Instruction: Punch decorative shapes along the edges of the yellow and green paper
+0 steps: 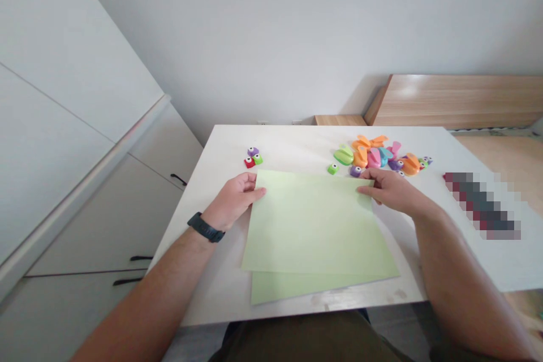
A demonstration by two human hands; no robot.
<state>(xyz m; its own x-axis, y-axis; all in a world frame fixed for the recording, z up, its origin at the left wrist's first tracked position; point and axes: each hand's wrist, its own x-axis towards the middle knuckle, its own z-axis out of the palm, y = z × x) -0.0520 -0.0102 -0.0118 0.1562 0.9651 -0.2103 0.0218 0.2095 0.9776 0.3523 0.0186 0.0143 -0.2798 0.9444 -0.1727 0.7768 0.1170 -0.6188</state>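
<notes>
The fingers (256,192) of the left hand (234,201) curl lightly, their tips on the left edge of two pale green paper sheets (314,226). The fingers (367,190) of the right hand (392,190) lie slightly spread over the far right corner; whether either hand pinches the paper cannot be told. The sheets lie stacked and slightly offset near the bench's near edge. Beyond them, toward the far edge of the white bench (292,147), sits a heap of orange, pink, green and purple plastic craft punches (373,154), with small square punches (253,157) toward the left. A black wristwatch (206,227) circles the left wrist.
</notes>
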